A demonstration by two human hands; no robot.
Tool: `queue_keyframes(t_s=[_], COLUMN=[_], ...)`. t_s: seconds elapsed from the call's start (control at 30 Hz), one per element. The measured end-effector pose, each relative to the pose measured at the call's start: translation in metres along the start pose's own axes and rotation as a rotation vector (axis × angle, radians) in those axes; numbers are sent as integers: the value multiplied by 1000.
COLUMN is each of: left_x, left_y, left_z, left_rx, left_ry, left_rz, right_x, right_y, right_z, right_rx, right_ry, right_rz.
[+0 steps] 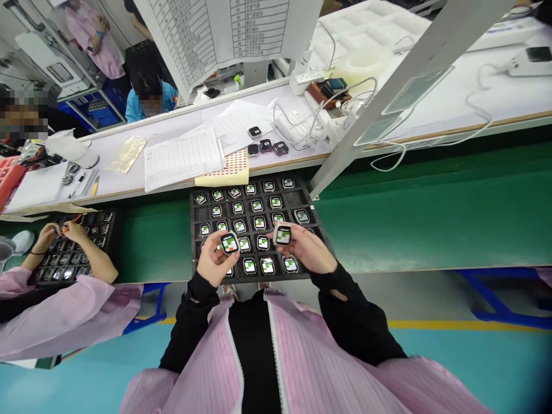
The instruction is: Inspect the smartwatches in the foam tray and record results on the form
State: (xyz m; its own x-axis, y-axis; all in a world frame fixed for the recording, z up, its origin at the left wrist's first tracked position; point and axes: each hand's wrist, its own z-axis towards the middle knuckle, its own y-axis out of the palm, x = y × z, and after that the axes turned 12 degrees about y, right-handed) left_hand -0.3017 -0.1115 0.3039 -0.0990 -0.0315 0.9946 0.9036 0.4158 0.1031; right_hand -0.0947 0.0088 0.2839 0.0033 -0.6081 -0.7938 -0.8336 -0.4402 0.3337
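Observation:
Between the thumb and fingers of my left hand [214, 260] is a smartwatch [229, 243] without a strap, its lit screen showing green, white and orange blocks. My right hand [308, 248] grips a second strapless smartwatch [283, 234], its lit face turned up. Both hands are over a black compartment tray [297, 198] on the green bench. Rows of similar lit watches, such as one watch [267, 265] in the near row, lie in its cells. My hands hide part of the middle rows.
Behind the tray, a raised white shelf holds paper forms [185, 158], a yellow sticker sheet [233, 171], several dark watches [265, 145] and white cables. A slanted metal post [366, 126] rises at the right. At left, a co-worker's hands [77, 233] work over another tray [64, 273].

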Motion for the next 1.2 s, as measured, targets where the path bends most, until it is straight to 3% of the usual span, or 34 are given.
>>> queue_keyframes(t_s=[0.13, 0.3, 0.7, 1.2], left_x=[22, 30, 42, 32], left_y=[15, 17, 24, 30], left_z=[0, -4, -12, -14], left_rx=[10, 149, 74, 87], left_ry=[90, 155, 238, 128], left_rz=[-15, 8, -19, 25], right_x=[-16, -19, -25, -20], right_y=[36, 53, 56, 55], right_z=[-3, -8, -8, -5], right_rx=[-148, -186, -253, -227], right_ry=[-72, -68, -54, -14], right_rz=[-49, -71, -137, -107])
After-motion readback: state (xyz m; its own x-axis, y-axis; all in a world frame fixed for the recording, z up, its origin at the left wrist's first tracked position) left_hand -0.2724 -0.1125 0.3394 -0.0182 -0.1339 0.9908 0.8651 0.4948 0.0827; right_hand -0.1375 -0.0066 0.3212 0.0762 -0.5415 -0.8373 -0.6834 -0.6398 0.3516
